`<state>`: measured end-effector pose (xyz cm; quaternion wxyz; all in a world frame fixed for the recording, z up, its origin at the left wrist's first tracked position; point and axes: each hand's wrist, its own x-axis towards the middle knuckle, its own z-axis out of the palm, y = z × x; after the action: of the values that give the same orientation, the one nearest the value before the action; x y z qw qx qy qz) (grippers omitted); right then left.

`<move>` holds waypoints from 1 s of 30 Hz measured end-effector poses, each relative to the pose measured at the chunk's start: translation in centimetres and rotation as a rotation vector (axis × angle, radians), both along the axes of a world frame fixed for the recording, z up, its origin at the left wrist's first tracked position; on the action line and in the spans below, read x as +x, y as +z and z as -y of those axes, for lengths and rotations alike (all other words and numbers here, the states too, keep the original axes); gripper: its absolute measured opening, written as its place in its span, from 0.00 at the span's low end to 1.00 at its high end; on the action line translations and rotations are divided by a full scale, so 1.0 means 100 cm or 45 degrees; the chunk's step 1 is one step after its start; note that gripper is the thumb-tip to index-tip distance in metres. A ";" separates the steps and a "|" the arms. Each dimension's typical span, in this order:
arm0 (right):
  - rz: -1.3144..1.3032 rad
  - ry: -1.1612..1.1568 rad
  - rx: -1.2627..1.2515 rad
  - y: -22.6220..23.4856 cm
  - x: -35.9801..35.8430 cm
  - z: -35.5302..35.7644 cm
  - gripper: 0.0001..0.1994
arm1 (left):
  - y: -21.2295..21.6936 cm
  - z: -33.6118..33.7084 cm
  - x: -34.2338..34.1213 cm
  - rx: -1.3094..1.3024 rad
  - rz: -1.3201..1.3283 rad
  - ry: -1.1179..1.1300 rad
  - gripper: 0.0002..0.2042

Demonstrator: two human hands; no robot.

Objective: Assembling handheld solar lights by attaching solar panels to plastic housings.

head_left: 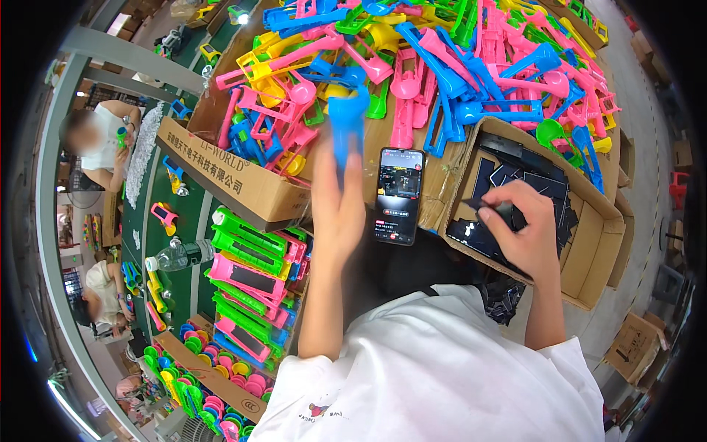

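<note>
A blue plastic housing (347,118) with a flared round end is gripped in my left hand (337,210), raised in front of the heap of coloured parts. Motion blurs both the hand and the piece. My right hand (526,228) is over a small cardboard box (589,265) of dark flat panels. Its thumb and fingers pinch a small dark panel (507,215), partly covered by the fingers. Between the two hands a phone (399,195) with a lit screen stands propped against cardboard.
A large carton (243,184) overflows with pink, blue, green and yellow housings (442,66). To the left, housings with dark panels (250,276) are stacked beside a bottle (180,255) on a green bench. Coloured round parts (221,361) fill a lower box. Two people sit farther left.
</note>
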<state>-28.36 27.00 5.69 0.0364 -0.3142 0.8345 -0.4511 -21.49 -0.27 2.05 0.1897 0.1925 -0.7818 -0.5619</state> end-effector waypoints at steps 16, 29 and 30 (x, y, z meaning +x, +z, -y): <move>1.191 0.259 -0.270 -0.056 0.115 0.061 0.09 | -0.037 -0.078 0.170 0.914 0.098 0.017 0.25; 1.230 0.001 -0.382 -0.053 0.124 0.061 0.08 | -0.035 -0.082 0.169 0.985 0.093 -0.008 0.25; 1.248 0.050 -0.363 -0.054 0.123 0.060 0.08 | -0.035 -0.083 0.169 0.992 0.079 0.005 0.25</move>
<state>-16.05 21.04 0.32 0.3889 -0.0832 0.6434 -0.6541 -4.55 8.08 -1.50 0.0797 0.2685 -0.5148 -0.8102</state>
